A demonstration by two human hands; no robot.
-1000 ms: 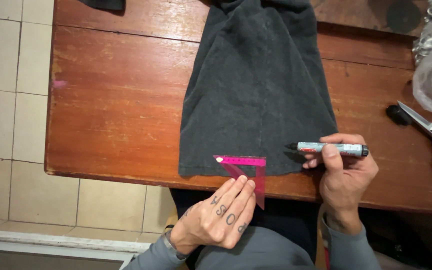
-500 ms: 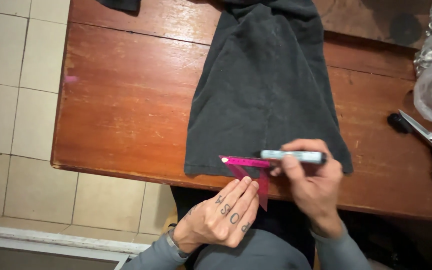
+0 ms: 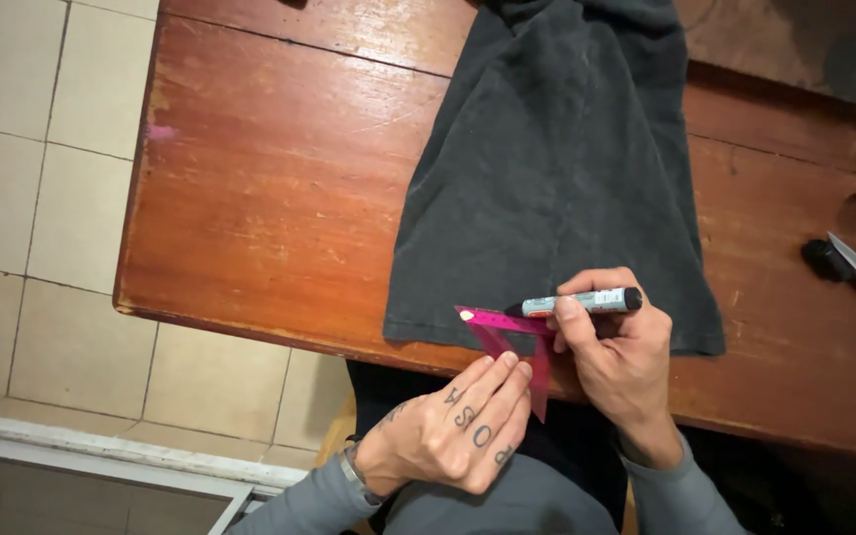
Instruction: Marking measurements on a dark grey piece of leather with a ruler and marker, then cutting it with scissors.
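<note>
Head view: my left hand (image 3: 458,431) presses flat fingers on the pink set square (image 3: 512,337), stiff, light, slippery, at 6 o'clock of the limp dark cloth (image 3: 557,188). My right hand (image 3: 616,347) pinches the marker (image 3: 582,302) mid-barrel.

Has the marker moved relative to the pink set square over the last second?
Yes. The marker in the right hand went leftward, from past the grey cloth's right side onto the pink set square.
</note>
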